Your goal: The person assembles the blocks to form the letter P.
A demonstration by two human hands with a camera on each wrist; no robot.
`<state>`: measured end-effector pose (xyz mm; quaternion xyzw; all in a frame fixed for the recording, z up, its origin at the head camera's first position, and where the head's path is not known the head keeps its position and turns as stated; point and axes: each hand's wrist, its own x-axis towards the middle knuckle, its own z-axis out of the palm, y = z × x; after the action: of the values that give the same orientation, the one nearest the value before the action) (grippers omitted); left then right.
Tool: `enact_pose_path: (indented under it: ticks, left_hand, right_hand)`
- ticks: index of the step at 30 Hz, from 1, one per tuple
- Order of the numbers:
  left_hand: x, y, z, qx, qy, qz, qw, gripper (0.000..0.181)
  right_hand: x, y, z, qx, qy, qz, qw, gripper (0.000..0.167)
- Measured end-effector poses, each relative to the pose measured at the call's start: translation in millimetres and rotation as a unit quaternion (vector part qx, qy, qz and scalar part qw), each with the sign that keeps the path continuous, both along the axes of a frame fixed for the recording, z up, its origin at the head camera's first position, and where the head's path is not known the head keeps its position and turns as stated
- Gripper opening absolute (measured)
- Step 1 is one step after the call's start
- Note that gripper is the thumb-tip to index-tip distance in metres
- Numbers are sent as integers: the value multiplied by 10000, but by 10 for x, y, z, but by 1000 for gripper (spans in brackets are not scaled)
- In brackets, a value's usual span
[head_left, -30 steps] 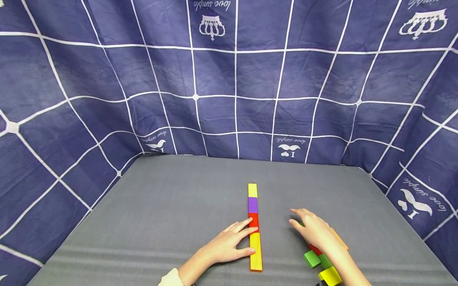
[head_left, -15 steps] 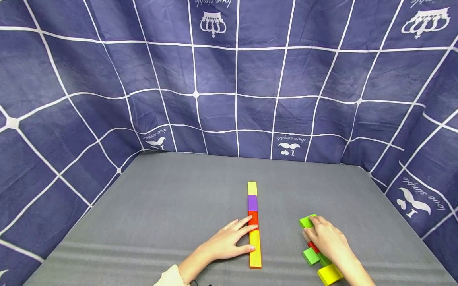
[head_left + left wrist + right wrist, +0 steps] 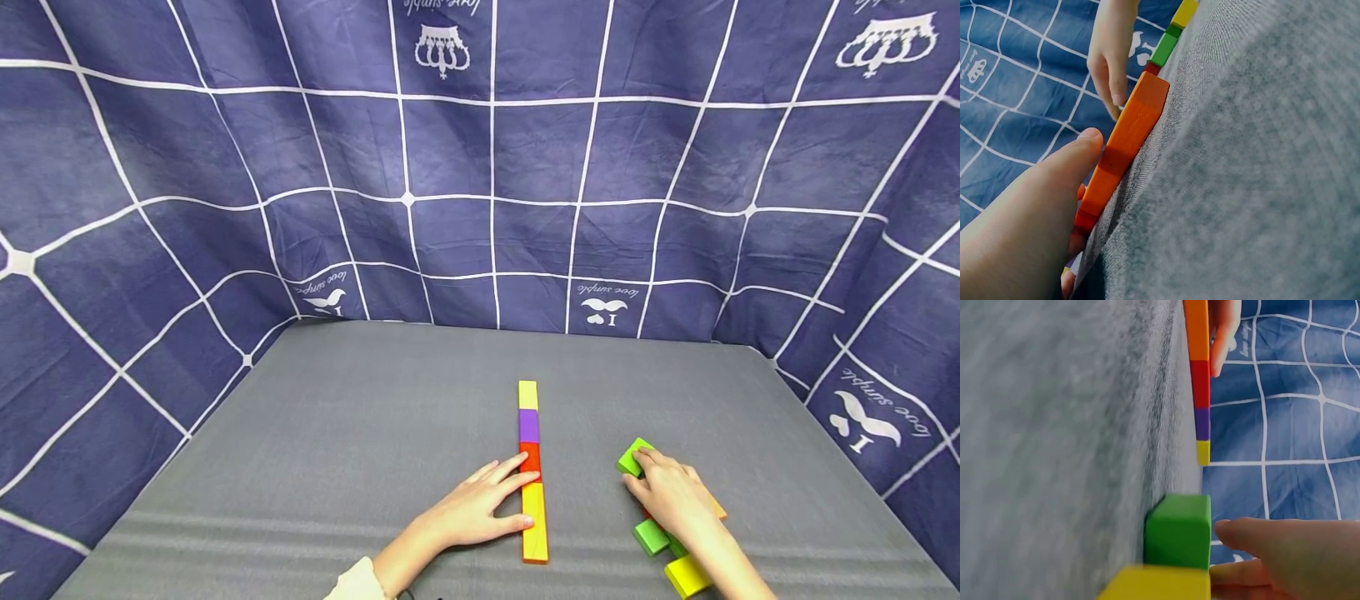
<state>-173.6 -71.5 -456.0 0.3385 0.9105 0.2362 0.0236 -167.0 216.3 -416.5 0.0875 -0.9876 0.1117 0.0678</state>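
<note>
A row of end-to-end blocks runs away from me: yellow-orange (image 3: 535, 533), red (image 3: 530, 458), purple (image 3: 528, 426) and yellow (image 3: 528, 395). My left hand (image 3: 468, 510) rests its spread fingertips on the red block and the yellow-orange one. To the right, my right hand (image 3: 675, 492) holds a light green block (image 3: 632, 461) by its near side, between thumb and fingers. In the right wrist view, the right hand's thumb (image 3: 1244, 534) is beside a green block (image 3: 1179, 531); its fingertips' contact is hidden there.
Near the right forearm lie a green block (image 3: 651, 537), a yellow block (image 3: 686, 576) and parts of red, green and orange blocks. The grey table (image 3: 337, 417) meets a blue curtain (image 3: 450, 150) with white lines at the back and sides.
The right hand has come down onto the light green block, which has turned and shifted slightly left and away. The left hand has stayed on the row.
</note>
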Motion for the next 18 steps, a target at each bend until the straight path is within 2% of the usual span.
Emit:
enact_pose_path:
  ticks: [4, 11, 15, 18]
  left_hand:
    - [-6, 6, -6, -28, -11, -38, 10000, 58]
    - [-9, 8, -8, -71, 83, -58, 9999, 60]
    - [-4, 3, -23, -83, 70, -64, 9999, 61]
    - [-6, 4, -28, -96, 69, -52, 9999, 61]
  right_hand:
    - [-16, -108, 12, 22, -92, 127, 9999, 42]
    - [-74, -366, -4, -151, 35, 426, 9990, 38]
    - [-92, -532, -36, -261, 261, 605, 9975, 34]
    - [-113, -644, -58, -209, 633, 800, 9946, 28]
